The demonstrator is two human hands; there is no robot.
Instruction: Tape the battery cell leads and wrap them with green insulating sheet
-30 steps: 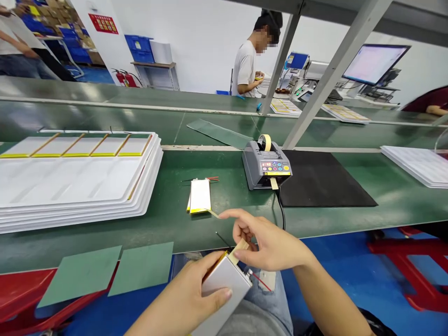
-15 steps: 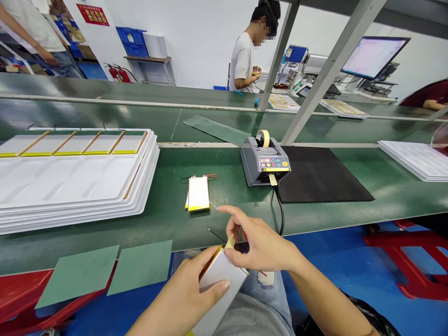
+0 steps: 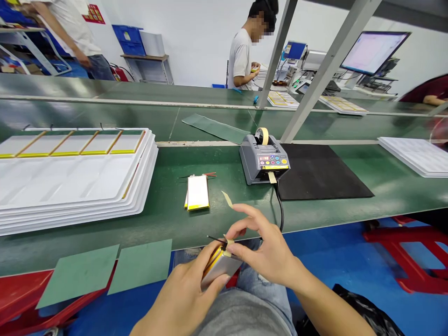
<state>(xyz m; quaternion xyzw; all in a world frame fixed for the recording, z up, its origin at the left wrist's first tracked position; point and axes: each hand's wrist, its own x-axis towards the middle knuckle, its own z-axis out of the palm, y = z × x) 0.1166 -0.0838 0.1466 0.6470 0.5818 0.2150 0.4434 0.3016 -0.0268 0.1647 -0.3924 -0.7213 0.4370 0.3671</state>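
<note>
Battery cells [image 3: 220, 269], silver with yellow edges, sit in my left hand [image 3: 196, 280], grip closed around their sides, above the lap. My right hand [image 3: 261, 247] pinches tape [image 3: 229, 247] at their wired end; a second strip [image 3: 227, 199] adheres to its raised index fingertip [image 3: 235, 206].

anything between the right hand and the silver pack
Only a piece of tape, which the right hand holds at the corner of the silver pack. The other tape strip sticks up from a raised finger, clear of it.
</note>
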